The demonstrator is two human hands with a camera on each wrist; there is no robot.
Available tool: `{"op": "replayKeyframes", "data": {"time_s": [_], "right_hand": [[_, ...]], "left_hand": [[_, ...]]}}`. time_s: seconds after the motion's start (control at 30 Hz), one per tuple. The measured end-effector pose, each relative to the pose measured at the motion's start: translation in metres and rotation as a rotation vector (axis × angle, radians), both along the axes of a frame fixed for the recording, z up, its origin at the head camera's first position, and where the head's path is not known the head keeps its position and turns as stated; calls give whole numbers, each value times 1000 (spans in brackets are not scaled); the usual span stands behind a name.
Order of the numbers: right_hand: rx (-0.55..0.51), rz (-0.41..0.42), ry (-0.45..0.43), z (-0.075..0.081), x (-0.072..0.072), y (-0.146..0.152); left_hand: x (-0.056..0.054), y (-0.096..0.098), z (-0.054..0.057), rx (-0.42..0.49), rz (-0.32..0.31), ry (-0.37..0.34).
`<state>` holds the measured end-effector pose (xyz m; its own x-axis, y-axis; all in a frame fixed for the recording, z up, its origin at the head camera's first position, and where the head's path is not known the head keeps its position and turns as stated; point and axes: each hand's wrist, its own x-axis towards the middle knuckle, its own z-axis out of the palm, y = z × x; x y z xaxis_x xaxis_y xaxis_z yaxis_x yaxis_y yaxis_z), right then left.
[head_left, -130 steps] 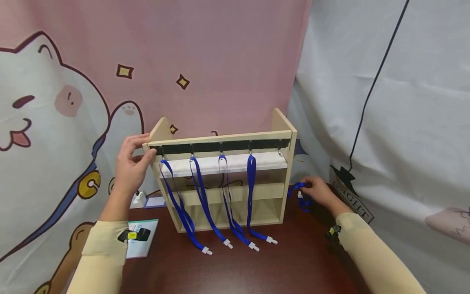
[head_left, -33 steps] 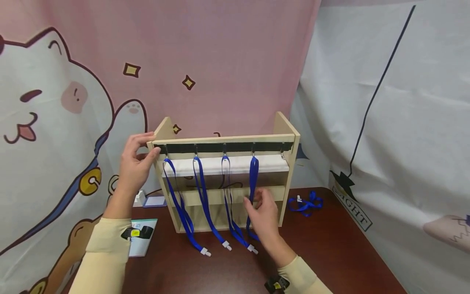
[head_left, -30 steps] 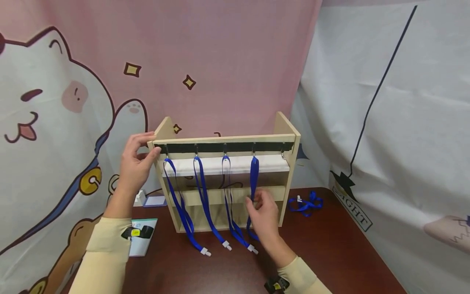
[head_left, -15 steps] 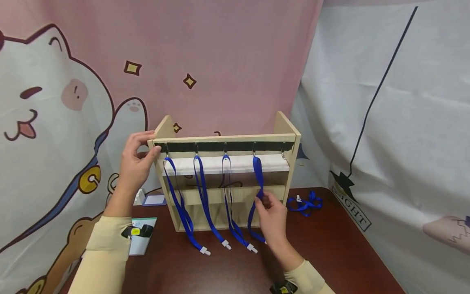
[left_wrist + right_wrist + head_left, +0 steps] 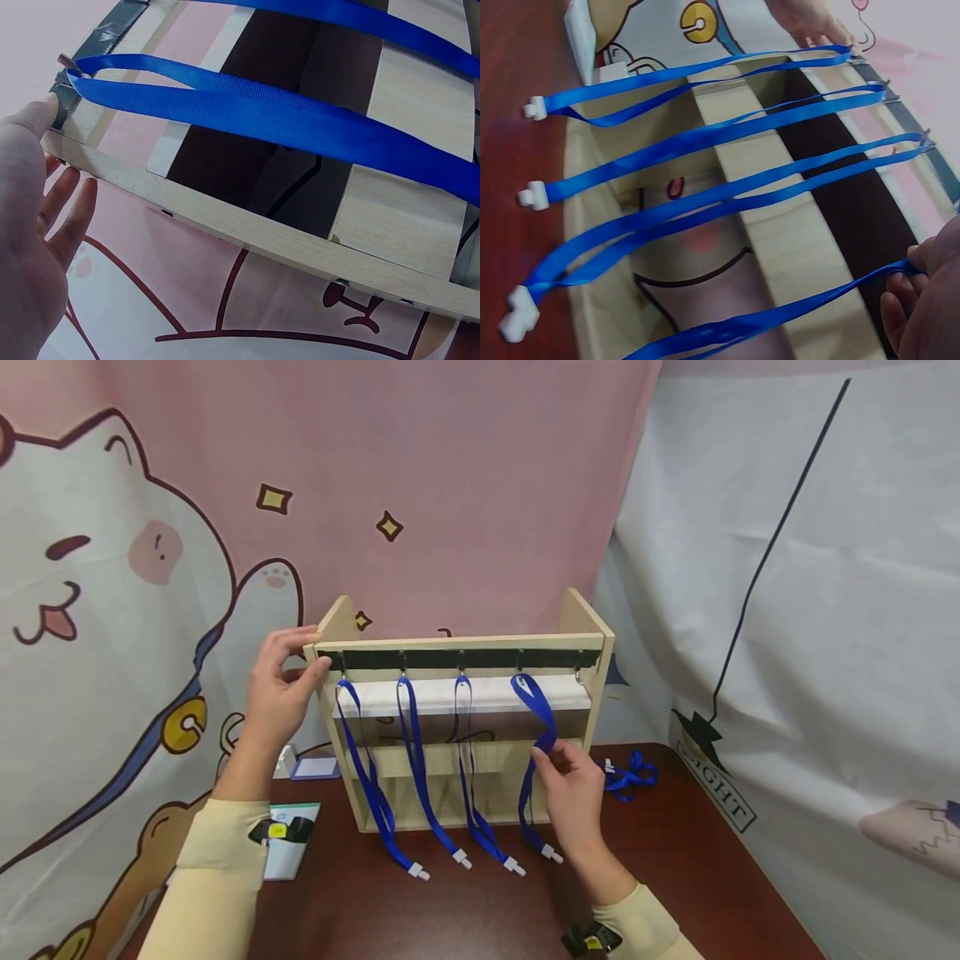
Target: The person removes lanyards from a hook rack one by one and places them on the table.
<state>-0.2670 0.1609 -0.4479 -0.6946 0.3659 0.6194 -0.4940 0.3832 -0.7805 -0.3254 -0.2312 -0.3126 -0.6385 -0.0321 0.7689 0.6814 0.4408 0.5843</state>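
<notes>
A light wooden shelf [image 5: 465, 642] stands on the table, with a black strip [image 5: 435, 659] of small hooks along its top front. Blue lanyards with white clips hang from these hooks. At the shelf's top left corner my left hand [image 5: 279, 689] grips the wood, thumb [image 5: 37, 116] on the front and fingers round the side. My right hand [image 5: 576, 785] pinches the rightmost hanging lanyard [image 5: 534, 697] partway down and holds it out to the right. The top of that loop is at its hook, and its white clip [image 5: 552, 853] hangs low near the table.
Another blue lanyard [image 5: 637, 772] lies bunched on the dark table [image 5: 450, 918], right of the shelf. The hook [image 5: 578, 675] at the far right carries no lanyard. A white-and-teal booklet [image 5: 291, 852] and a blue-edged card [image 5: 315, 767] lie on the left.
My right hand has left the loose lanyard on the table and taken hold of the rightmost hanging one, drawing it to the right. My left hand has stayed on the shelf corner.
</notes>
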Motion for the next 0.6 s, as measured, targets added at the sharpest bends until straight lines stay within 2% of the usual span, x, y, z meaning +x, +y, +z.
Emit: {"op": "replayKeyframes", "data": {"time_s": [0.13, 0.23, 0.4, 0.6], "right_hand": [[2, 13, 37, 14, -2, 4], [14, 15, 60, 26, -2, 7], [2, 28, 85, 45, 1, 13], [-72, 108, 98, 62, 8, 24]], "left_hand": [[-13, -6, -7, -9, 11, 1], [-18, -9, -10, -10, 13, 0], [-20, -9, -10, -9, 8, -5], [-14, -7, -8, 4, 6, -5]]}}
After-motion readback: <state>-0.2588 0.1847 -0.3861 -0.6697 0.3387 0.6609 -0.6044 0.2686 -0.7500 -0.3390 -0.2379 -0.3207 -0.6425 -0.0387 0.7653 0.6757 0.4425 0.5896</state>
